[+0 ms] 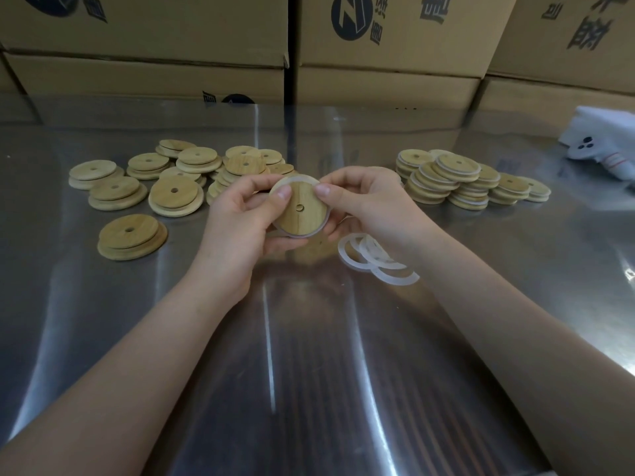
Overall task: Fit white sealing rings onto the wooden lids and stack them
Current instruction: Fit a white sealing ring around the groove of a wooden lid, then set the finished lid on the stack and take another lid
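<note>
Head view: both grips are clamped on one lid [302, 214], held tilted just above the bench [309, 338]. The left grip [247, 214] has its thumb on the upper left edge, the right grip [367, 204] on the upper right. A white ring [299, 177] sits round its rim. Loose rings [374, 259] lie beside the right wrist, bare lids [171, 176] piled left, ringed stacks [457, 182] right
</note>
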`<state>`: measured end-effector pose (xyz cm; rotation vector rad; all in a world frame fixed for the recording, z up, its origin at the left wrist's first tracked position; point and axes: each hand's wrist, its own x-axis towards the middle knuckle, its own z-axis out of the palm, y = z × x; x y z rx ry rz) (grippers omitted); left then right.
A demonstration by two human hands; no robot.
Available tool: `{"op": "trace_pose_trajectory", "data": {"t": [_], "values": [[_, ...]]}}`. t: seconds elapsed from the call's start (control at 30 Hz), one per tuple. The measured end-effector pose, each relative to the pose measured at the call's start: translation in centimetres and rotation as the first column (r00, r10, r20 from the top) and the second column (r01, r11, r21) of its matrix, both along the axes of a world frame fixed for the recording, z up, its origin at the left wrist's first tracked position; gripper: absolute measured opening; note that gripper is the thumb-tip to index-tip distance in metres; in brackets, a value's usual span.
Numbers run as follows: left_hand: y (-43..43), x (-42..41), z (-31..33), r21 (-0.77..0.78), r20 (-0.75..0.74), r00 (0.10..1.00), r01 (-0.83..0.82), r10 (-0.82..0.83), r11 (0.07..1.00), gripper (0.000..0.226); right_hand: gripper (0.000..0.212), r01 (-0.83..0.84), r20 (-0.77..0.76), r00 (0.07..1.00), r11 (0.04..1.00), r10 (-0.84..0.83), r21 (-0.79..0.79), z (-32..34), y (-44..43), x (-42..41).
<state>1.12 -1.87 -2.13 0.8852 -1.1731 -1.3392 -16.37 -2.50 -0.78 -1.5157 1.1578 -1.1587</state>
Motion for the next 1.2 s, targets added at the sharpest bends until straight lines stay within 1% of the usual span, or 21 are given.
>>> {"op": "trace_pose_trajectory", "data": {"t": [0.1,0.2,0.27,0.37,0.53,0.6,0.67,0.8,0.97,1.07,1.2], "values": [[-0.1,-0.1,-0.1,0.021,0.017,1.000,-0.016,0.016,1.000,0.012,0.009,-0.001,-0.002,1.000,1.000,0.001,0.027,0.0,0.0,0.2],[-0.2,-0.1,-0.2,0.027,0.054,0.998,-0.038,0.037,0.999,0.015,0.012,0.008,0.008,1.000,0.999,-0.008,0.048,0.0,0.0,0.3],[-0.3,-0.1,-0.2,0.029,0.070,0.997,-0.047,0.045,0.998,0.017,0.013,0.029,0.039,0.999,0.998,-0.031,0.052,0.1,0.0,0.3],[-0.3,-0.2,-0.1,0.030,0.111,0.992,-0.064,0.060,0.998,0.019,0.014,0.100,0.131,0.985,0.992,-0.108,0.071,0.3,-0.2,0.0],[-0.3,-0.3,-0.3,0.005,0.221,0.974,-0.050,0.047,0.999,0.018,0.018,0.265,0.315,0.906,0.959,-0.282,0.095,0.5,-0.6,-1.3],[-0.2,-0.4,-0.5,-0.024,0.288,0.957,-0.020,0.026,1.000,0.021,0.019,0.335,0.348,0.870,0.937,-0.348,0.099,0.5,-0.8,-2.0],[-0.2,-0.5,-0.6,-0.057,0.348,0.937,0.002,0.018,0.998,0.022,0.019,0.391,0.365,0.835,0.910,-0.413,0.136,0.5,-1.1,-2.7],[0.0,-0.6,-0.8,-0.124,0.461,0.887,0.050,0.012,0.991,0.022,0.018,0.438,0.377,0.796,0.881,-0.473,0.178,0.2,-1.5,-3.7],[-0.1,-0.6,-0.9,-0.142,0.513,0.858,0.073,0.010,0.987,0.020,0.014,0.481,0.364,0.775,0.856,-0.517,0.190,-0.3,-2.0,-4.4],[-0.1,-0.6,-1.0,-0.151,0.529,0.848,0.081,0.011,0.985,0.019,0.013,0.518,0.316,0.774,0.836,-0.548,0.181,-0.5,-2.3,-4.7],[0.0,-0.6,-1.1,-0.164,0.551,0.834,0.089,0.017,0.983,0.018,0.019,0.533,0.242,0.789,0.825,-0.564,0.188,-1.0,-2.7,-5.2]]}}
